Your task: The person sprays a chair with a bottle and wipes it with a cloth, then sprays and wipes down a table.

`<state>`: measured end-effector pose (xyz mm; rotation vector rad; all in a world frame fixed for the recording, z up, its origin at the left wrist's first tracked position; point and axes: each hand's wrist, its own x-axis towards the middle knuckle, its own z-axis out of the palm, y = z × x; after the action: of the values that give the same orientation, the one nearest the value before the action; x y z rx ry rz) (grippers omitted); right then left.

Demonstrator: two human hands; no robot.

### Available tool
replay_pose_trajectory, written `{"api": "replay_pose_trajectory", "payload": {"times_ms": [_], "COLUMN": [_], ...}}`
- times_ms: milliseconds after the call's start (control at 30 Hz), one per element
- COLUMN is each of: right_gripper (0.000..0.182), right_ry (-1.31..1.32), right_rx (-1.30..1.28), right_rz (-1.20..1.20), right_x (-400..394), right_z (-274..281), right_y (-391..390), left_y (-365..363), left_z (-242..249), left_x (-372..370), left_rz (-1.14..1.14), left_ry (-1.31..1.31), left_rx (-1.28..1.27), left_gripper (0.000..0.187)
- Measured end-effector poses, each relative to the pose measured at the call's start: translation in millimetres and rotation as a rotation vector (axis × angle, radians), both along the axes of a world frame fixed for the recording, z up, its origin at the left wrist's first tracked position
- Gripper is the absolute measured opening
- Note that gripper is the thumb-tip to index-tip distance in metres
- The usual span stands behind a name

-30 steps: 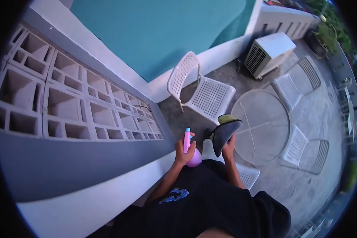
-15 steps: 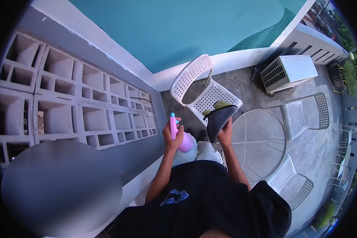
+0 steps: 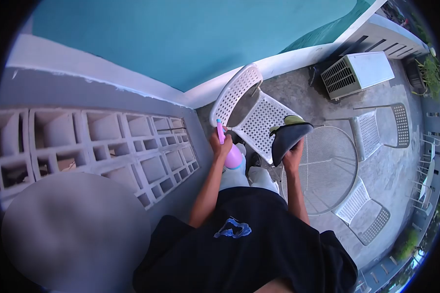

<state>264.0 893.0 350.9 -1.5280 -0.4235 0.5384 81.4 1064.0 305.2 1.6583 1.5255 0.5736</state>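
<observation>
You are lifting both hands a little higher than a moment ago, your left hand [image 3: 220, 146] with fingers wrapped around the pink spray bottle [image 3: 228, 149], your right hand [image 3: 293, 158] gripping the dark shoe [image 3: 287, 136] just beside it, over the white chair [image 3: 252, 115].

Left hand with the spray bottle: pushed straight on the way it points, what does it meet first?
Probably the white perforated chair: the left hand with its pink spray bottle points up toward its seat and back. Depth is unclear.
</observation>
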Motion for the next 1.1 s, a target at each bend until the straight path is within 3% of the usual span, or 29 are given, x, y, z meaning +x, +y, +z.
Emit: {"api": "replay_pose_trajectory", "payload": {"times_ms": [200, 233, 333, 367, 433, 567, 667, 733, 867, 933, 967, 1100], "right_gripper": [0.070, 0.070, 0.072, 0.073, 0.072, 0.071, 0.067, 0.066, 0.070, 0.068, 0.067, 0.067], "right_ry": [-0.015, -0.018, -0.016, -0.008, -0.012, -0.026, -0.016, 0.014, 0.038, 0.012, 0.001, 0.021], "right_rx": [-0.035, -0.050, -0.077, -0.088, -0.096, -0.151, -0.151, -0.140, -0.130, -0.124, -0.119, -0.152], "right_rz": [-0.050, -0.074, -0.155, -0.184, -0.224, -0.305, -0.338, -0.375, -0.411, -0.409, -0.406, -0.375], "right_x": [16, 17, 22, 20, 18, 12, 7, 2, -1, -2, -3, -8], "right_z": [3, 8, 13, 13, 17, 12, 9, 6, 4, 9, 11, -2], "right_y": [32, 36, 44, 42, 42, 32, 25, 21, 19, 24, 28, 26], "left_y": [46, 52, 67, 74, 88, 118, 133, 137, 139, 135, 130, 110], "left_z": [-3, -6, -8, -37, -28, -59, -67, -59, -59, -67, -72, -53], "left_x": [30, 35, 60, 67, 88, 127, 158, 170, 162, 153, 145, 103], "left_rz": [-0.041, -0.032, -0.044, -0.059, -0.221, -0.301, -0.270, -0.232, -0.382, -0.375, -0.369, -0.252], "left_ry": [0.180, 0.153, 0.092, 0.106, 0.083, -0.081, 0.147, 0.165, 0.048, 0.160, 0.222, 0.180], "left_rx": [-0.153, -0.149, -0.050, -0.006, -0.040, -0.052, -0.189, -0.180, -0.189, -0.197, -0.075, -0.052], "left_gripper": [0.020, 0.023, 0.009, 0.007, 0.011, 0.013, 0.013, 0.014, 0.020, 0.021, 0.022, 0.023]}}
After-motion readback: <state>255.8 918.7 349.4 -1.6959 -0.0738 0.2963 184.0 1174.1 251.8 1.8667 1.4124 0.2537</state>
